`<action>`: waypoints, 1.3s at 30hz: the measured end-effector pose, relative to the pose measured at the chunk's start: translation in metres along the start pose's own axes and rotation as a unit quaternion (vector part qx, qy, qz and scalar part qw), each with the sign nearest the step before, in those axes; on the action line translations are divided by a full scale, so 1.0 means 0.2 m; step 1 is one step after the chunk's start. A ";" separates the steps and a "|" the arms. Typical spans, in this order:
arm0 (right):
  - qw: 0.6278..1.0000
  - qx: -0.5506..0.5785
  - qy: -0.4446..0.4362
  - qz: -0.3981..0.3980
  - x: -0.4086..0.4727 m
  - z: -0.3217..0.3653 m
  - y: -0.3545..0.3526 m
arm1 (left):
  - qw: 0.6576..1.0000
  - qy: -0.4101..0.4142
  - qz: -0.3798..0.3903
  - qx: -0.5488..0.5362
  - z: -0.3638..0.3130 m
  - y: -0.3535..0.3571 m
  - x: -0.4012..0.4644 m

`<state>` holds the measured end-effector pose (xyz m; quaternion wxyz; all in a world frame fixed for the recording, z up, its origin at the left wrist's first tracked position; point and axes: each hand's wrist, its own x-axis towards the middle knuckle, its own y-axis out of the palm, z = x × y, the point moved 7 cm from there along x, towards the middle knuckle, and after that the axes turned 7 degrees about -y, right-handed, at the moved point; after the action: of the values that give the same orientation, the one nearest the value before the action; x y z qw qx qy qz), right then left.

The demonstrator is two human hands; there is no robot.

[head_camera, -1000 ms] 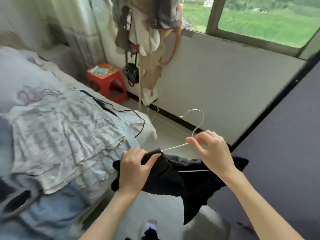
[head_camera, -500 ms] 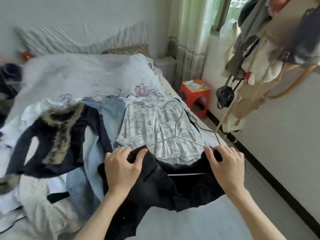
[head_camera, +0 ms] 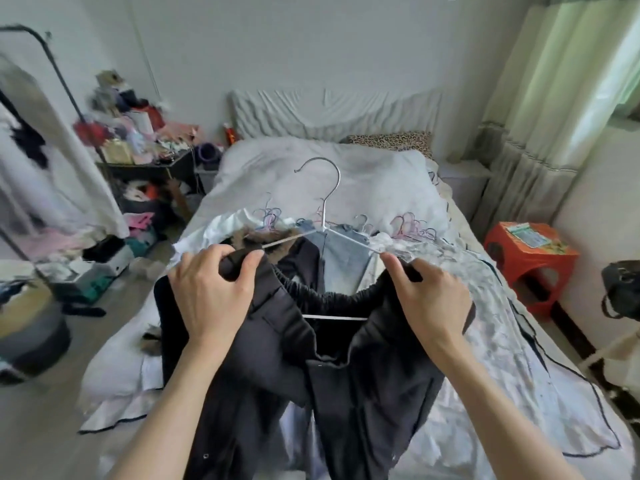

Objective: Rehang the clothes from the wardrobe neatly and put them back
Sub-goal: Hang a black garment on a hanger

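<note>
Bedroom, bed point(head_camera: 346, 181) against far wall, covered in laid-out clothes point(head_camera: 346, 254). Person stands at its foot. Left hand point(head_camera: 211, 289) pinches the waistband of dark trousers point(head_camera: 363, 393) over one end of a metal hanger point(head_camera: 323, 216); right hand point(head_camera: 429, 296) grips waistband and hanger at the other end. Trousers held over the bed's near end, legs hanging down. Orange stool point(head_camera: 530, 265) right of bed; cluttered shelf point(head_camera: 145, 157) left.

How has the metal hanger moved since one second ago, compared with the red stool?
Yes. The metal hanger with the dark trousers swung left: earlier it was to the right of the red stool, by the window wall; now it is left of the stool, over the bed.
</note>
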<state>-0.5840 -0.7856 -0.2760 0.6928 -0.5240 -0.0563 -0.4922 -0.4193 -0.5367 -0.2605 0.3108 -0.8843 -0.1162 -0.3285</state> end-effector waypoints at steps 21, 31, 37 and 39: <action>0.992 0.099 -0.030 0.074 1.36 -0.08 0.95 | 0.990 -0.002 0.128 0.055 -0.03 1.12 1.10; 0.951 0.065 0.047 0.300 1.58 -0.46 2.09 | 0.923 0.016 0.347 0.165 0.59 2.41 1.27; 0.945 0.022 0.123 0.302 1.76 -0.73 2.60 | 0.938 0.074 0.307 0.140 0.70 2.97 1.34; 0.941 -0.001 0.139 0.307 1.76 -0.82 2.73 | 0.939 0.077 0.309 0.132 0.77 3.13 1.29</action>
<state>-0.0715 -1.1515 -0.5053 0.8109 -0.4427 0.2049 -0.3232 0.1112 -0.9289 -0.4785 0.5185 -0.7998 0.1446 -0.2656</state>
